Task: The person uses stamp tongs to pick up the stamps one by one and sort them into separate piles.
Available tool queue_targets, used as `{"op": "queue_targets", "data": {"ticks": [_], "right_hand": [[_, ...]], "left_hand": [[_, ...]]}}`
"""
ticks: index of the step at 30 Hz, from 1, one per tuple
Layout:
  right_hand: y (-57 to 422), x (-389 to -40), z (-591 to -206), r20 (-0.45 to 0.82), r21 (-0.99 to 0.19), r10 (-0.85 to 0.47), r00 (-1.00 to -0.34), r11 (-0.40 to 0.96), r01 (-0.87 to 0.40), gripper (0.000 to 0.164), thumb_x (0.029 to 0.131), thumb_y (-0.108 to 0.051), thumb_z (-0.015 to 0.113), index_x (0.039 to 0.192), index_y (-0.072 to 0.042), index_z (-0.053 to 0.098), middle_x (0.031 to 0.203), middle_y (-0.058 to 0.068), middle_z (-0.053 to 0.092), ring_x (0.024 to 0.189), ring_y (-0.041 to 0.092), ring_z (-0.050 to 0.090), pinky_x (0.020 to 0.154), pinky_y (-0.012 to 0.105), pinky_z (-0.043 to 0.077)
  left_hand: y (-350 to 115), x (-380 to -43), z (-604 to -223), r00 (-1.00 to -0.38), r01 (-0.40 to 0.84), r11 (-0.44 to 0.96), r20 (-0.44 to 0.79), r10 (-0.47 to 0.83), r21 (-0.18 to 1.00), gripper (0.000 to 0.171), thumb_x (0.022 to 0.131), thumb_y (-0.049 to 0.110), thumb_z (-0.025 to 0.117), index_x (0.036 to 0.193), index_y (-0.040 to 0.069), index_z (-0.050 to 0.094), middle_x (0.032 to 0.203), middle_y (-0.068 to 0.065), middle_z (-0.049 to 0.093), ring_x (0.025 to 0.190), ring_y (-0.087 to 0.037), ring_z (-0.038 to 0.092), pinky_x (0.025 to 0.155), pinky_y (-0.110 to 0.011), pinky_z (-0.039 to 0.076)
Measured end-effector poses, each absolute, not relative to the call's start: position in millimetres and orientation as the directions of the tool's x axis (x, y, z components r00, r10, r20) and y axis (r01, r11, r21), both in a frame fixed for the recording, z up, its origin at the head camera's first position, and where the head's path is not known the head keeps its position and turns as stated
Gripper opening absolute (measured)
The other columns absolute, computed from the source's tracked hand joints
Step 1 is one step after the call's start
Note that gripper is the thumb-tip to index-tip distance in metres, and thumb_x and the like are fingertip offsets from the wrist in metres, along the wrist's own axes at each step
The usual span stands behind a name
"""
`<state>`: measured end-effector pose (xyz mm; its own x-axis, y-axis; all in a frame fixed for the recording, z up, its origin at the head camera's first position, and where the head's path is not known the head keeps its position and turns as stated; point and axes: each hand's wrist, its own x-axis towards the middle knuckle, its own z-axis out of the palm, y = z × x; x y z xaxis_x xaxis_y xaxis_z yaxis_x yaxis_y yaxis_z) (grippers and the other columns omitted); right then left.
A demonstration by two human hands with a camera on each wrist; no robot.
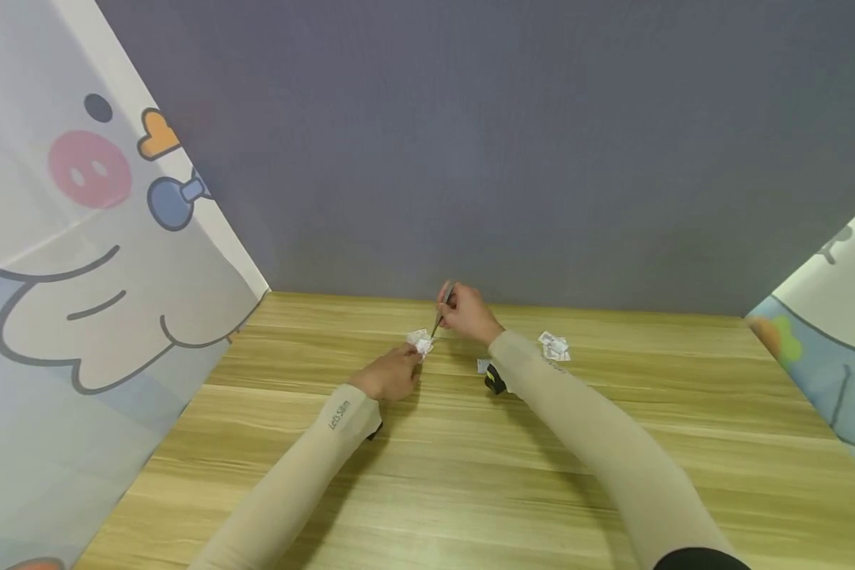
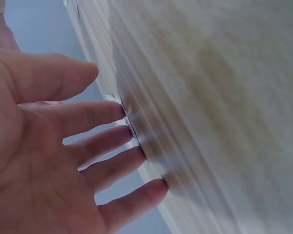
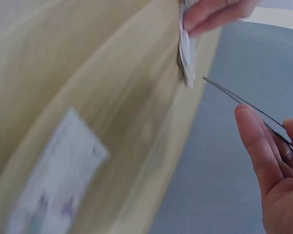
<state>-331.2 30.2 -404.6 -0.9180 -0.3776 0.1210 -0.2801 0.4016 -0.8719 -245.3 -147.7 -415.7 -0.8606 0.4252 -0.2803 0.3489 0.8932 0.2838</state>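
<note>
My right hand [image 1: 468, 314] pinches a pair of thin metal tweezers [image 3: 219, 87] between thumb and fingers. Their tips point down beside a small pile of white printed paper slips [image 1: 420, 340], a short gap from the slips in the right wrist view. At the near edge of that pile, the fingertips of my left hand [image 1: 392, 374] press on the slips; its fingers look straight and spread in the left wrist view. One separate slip [image 3: 58, 180] with faint coloured print lies flat under the right wrist.
Right of the right forearm lies another small heap of white slips [image 1: 555, 347]. The wood-grain table [image 1: 470, 491] ends at a grey panel [image 1: 470, 158] behind the hands. Cartoon-printed sheets [image 1: 114, 261] border the left and right sides.
</note>
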Motion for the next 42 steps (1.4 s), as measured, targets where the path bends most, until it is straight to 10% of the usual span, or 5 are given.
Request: {"op": "queue_targets", "data": {"ticks": [19,34,42], "right_hand": [[112.9,-322.0,-399.4,0.166,-0.852,-0.411,-0.897,0.399,-0.34,0.012,0.095,-0.004,0.055,0.101,0.005,0.05,0.083,0.018,0.063,0.078,0.042,0.064,0.068,0.048,0.056],[148.9,-317.1,-403.3,0.155,-0.825,-0.343,-0.927,0.471,-0.312,0.004,0.096,-0.005,0.054,0.097,-0.002,0.051,0.081,0.016,0.063,0.077,0.04,0.065,0.068,0.049,0.055],[157.0,-314.0,-405.7,0.154,-0.819,-0.335,-0.93,0.483,-0.31,0.004,0.095,-0.004,0.055,0.096,-0.002,0.052,0.081,0.016,0.063,0.076,0.041,0.065,0.067,0.049,0.055]], "left_hand": [[-139.9,-249.1,-419.3,-0.885,0.365,0.902,-0.216,0.413,0.229,0.048,0.099,0.022,0.045,0.142,0.001,0.04,0.142,-0.013,0.034,0.132,-0.034,0.027,0.105,-0.053,0.029],[-63.2,-239.2,-417.8,-0.761,0.594,0.794,-0.23,0.606,0.127,0.044,0.097,0.02,0.051,0.141,0.02,0.047,0.131,0.003,0.044,0.115,-0.018,0.037,0.1,-0.048,0.031],[-57.8,-246.2,-422.3,-0.757,0.575,0.806,-0.282,0.589,0.139,0.058,0.085,0.003,0.056,0.141,0.015,0.047,0.148,0.003,0.034,0.134,-0.023,0.028,0.107,-0.054,0.023]]}}
